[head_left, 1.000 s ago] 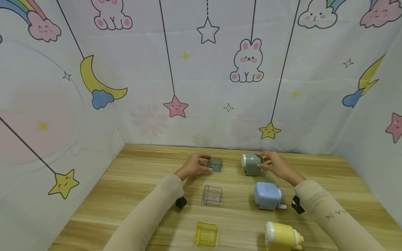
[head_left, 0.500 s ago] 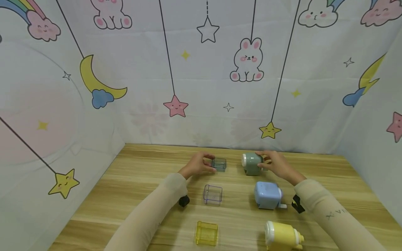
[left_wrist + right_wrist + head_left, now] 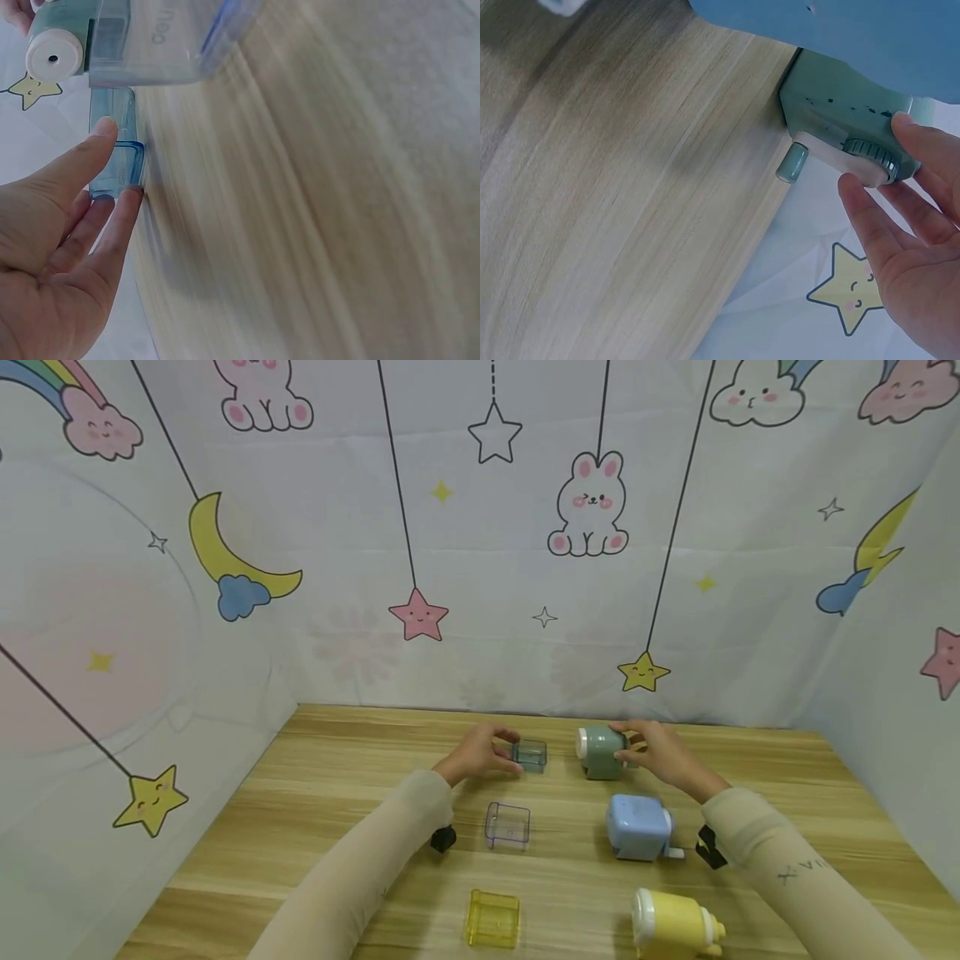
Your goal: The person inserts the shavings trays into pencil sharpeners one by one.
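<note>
At the back of the table, my left hand (image 3: 480,752) holds a see-through teal shavings drawer (image 3: 531,755) by its left end. The left wrist view shows the thumb on one side of this drawer (image 3: 124,171) and the fingertips on the other. To its right, my right hand (image 3: 663,758) grips the crank end of a green pencil sharpener (image 3: 604,753), whose white-ringed face points left toward the drawer. A narrow gap lies between drawer and sharpener. In the right wrist view, thumb and fingers sit around the crank hub, and the handle knob (image 3: 792,163) sticks out.
Nearer me stand a blue sharpener (image 3: 639,828) and a yellow sharpener (image 3: 678,923) on the right. Left of them lie a clear purple-edged drawer (image 3: 507,825) and a yellow drawer (image 3: 493,920). Printed cloth walls (image 3: 480,668) enclose the wooden table (image 3: 360,727).
My left hand has moved the teal drawer to the right, closer to the green sharpener. The right hand and that sharpener have stayed in place.
</note>
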A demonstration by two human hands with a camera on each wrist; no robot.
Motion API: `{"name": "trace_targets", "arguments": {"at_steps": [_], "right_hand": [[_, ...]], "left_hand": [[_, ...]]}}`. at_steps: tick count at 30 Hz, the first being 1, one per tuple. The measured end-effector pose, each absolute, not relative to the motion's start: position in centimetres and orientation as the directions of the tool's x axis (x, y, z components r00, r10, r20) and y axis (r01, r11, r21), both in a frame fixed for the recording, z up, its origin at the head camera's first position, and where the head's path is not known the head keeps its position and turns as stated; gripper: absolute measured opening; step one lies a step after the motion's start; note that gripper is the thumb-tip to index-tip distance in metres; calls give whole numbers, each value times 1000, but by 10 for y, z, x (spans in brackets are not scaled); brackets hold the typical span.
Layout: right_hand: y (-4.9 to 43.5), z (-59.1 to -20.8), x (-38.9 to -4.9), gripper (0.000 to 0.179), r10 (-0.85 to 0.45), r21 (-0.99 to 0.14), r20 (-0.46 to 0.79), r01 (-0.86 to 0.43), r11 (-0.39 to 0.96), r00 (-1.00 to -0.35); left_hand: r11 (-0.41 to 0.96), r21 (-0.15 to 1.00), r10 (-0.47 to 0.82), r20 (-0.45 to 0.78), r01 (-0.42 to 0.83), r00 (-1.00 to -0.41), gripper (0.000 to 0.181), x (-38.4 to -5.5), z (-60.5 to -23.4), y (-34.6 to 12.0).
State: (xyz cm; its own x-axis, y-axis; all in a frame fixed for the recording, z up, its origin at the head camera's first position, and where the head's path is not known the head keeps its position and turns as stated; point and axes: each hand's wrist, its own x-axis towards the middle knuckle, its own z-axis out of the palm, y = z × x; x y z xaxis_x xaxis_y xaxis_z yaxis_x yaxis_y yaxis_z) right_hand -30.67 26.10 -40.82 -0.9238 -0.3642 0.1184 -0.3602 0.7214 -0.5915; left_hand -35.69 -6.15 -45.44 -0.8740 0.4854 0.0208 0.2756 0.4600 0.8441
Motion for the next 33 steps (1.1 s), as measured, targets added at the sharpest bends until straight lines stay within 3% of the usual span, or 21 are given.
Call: {"name": "trace_targets", "arguments": {"at_steps": [33], "right_hand": [[260, -409, -309, 51, -347, -596, 134, -355, 720, -928]], "left_hand": [[489, 828, 523, -25, 276, -852, 57, -367, -449, -51]]}}
